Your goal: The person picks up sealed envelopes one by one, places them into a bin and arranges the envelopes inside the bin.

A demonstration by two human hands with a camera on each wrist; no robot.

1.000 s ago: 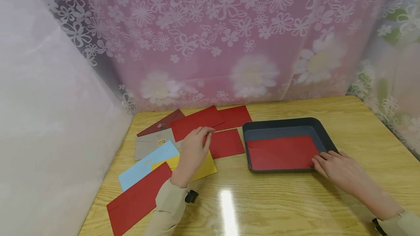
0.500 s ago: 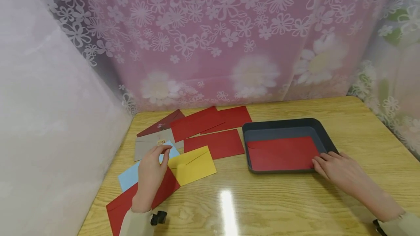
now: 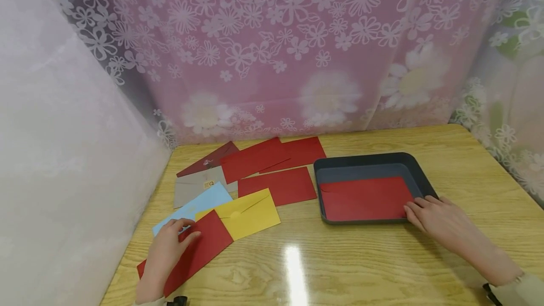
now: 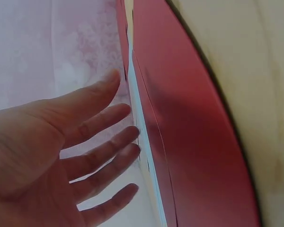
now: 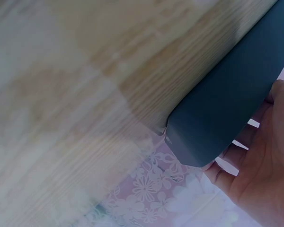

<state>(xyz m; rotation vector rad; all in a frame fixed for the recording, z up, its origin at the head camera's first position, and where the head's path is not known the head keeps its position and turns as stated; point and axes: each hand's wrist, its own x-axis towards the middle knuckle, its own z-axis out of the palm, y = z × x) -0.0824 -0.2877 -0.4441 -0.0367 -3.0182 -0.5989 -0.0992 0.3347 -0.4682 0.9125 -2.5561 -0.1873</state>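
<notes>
While the left hand hangs over the near red envelope by the table's left edge, its fingers are spread loosely, thumb apart from them, with nothing held; whether a fingertip brushes the paper I cannot tell. That envelope lies slantwise, its far end on top of the left part of the yellow envelope and across part of the blue envelope.

The right hand grips the tray at its near right corner, fingers hooked over the rim. The tray sits flat on the right half of the table, well in from the right edge. Inside, the boxed red envelope lies flat along the tray's near side, its right end by the right hand's fingers.

Towards the table's far left corner lie the maroon envelope and the grey envelope, the latter partly covered by the blue one. Along the far edge, the upper red envelope overlaps the far red envelope. The middle red envelope lies left of the tray, partly under the yellow one. A pink flowered curtain hangs behind the far edge.
</notes>
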